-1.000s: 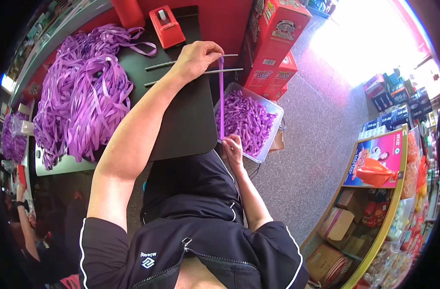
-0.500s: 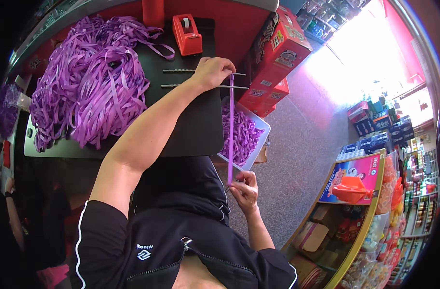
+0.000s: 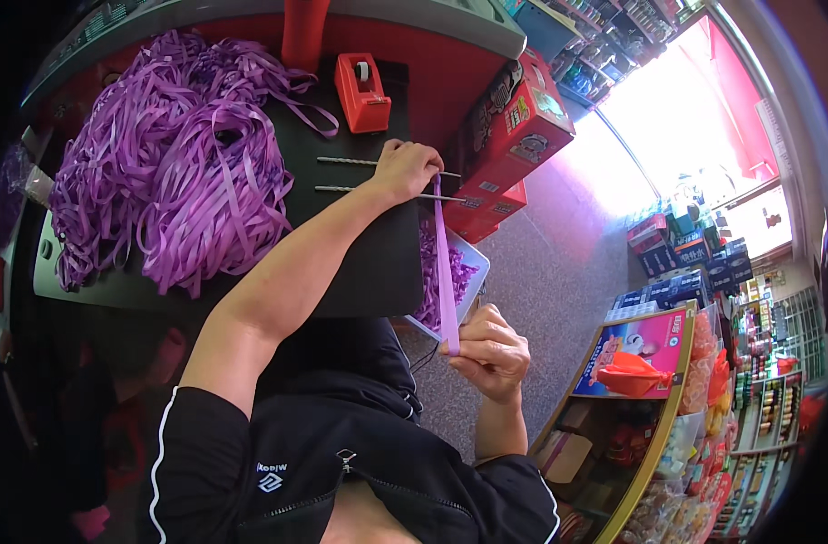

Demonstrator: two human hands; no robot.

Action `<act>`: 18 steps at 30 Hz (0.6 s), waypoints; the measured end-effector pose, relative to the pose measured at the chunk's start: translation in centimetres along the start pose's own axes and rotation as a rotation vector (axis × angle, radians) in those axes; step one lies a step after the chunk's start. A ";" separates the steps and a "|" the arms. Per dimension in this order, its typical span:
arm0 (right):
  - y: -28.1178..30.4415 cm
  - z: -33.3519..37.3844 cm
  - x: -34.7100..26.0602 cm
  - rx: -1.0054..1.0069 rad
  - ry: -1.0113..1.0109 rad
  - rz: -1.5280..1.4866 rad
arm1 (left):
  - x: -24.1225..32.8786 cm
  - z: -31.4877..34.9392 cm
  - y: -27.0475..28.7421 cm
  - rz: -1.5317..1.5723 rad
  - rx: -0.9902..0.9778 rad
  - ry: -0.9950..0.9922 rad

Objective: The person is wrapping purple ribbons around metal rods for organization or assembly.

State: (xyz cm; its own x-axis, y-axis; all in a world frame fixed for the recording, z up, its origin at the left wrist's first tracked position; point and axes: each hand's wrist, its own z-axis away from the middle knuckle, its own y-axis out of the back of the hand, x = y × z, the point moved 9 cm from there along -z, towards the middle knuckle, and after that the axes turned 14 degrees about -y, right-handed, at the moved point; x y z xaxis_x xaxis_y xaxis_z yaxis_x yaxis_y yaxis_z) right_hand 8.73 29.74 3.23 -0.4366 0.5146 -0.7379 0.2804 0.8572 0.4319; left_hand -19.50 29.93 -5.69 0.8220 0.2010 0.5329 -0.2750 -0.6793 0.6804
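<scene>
A strip of purple ribbon [image 3: 445, 272] is stretched between my two hands over the table's right edge. My left hand [image 3: 407, 170] pinches its far end beside two thin metal rods [image 3: 334, 189], which stick out past the edge. Around the near end, the fingers of my right hand [image 3: 492, 352] are closed, with the thumb pressed against the ribbon. Below the ribbon stands a pale plastic bin [image 3: 476, 288] holding many short purple ribbon pieces, partly hidden by the table. On the left of the table lies a big tangled heap of purple ribbon [image 3: 174, 172].
A red tape dispenser [image 3: 363, 95] sits on the black tabletop [image 3: 364, 263] beyond my left hand. Red cartons [image 3: 514, 136] are stacked past the table's right end. Across the grey floor [image 3: 545, 245], a display cabinet [image 3: 645, 435] stands at the right, with stocked shelves behind it.
My right hand has moved a little right, turning so its knuckles show more. The ribbon now slants and shows its wider face. My left hand keeps its place by the rods; the view has shifted slightly.
</scene>
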 end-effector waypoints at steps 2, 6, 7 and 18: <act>-0.3 -0.6 -0.1 -0.034 -0.004 -0.013 | 0.0 0.0 0.3 -0.014 0.010 0.002; 1.4 -2.6 -0.9 0.038 0.010 -0.040 | -0.2 0.0 0.2 -0.017 0.026 0.000; 2.3 -3.5 -1.2 0.071 0.017 -0.031 | -0.1 0.0 0.2 -0.020 0.030 -0.003; 7.7 -24.6 2.5 0.054 -0.537 0.259 | -0.2 0.5 0.9 0.013 0.109 -0.005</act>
State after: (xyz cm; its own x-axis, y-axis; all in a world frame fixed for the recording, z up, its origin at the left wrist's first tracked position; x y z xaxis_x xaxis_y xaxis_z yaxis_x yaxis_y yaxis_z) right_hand -11.23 38.09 17.52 0.1407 0.6135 -0.7771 0.3691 0.6958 0.6161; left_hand -19.69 28.93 -5.47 0.8212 0.1885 0.5387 -0.2301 -0.7544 0.6148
